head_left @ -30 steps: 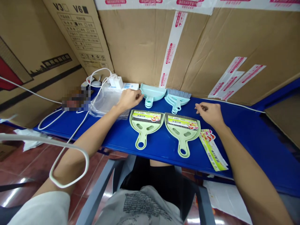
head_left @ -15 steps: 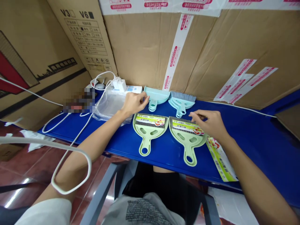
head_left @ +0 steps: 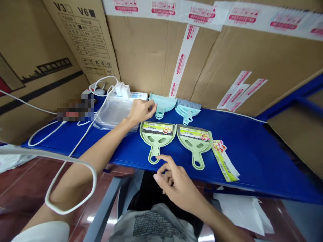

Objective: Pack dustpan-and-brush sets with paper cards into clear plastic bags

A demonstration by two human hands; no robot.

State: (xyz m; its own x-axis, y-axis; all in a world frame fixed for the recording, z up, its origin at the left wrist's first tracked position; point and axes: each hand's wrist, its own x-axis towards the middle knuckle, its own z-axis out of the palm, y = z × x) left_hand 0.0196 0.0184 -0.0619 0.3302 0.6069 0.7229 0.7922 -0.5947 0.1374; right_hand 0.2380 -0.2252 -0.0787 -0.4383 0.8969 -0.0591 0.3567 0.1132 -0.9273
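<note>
My left hand [head_left: 141,111] is closed, its fingers curled with nothing visible in them, just left of a stack of light blue dustpans [head_left: 164,101]. My right hand [head_left: 174,183] is at the table's front edge, thumb and index finger apart and holding nothing. Its index fingertip is close to the handle of the left green dustpan [head_left: 157,140]; contact is unclear. A second green dustpan [head_left: 196,146] lies beside it. Each green dustpan carries a dark-bristled brush with a printed label [head_left: 157,127]. Light blue brushes [head_left: 188,109] with grey bristles lie behind.
Several loose label cards [head_left: 224,163] lie right of the green dustpans on the blue table [head_left: 254,151]. Clear plastic bags [head_left: 113,112], a power strip [head_left: 138,96] and white cables are at the left. Cardboard [head_left: 146,53] walls the back.
My right hand has moved from above the right green dustpan leftward and down to the table's front edge, its fingers parting. My left hand stays near the blue dustpans. The view has shifted.
</note>
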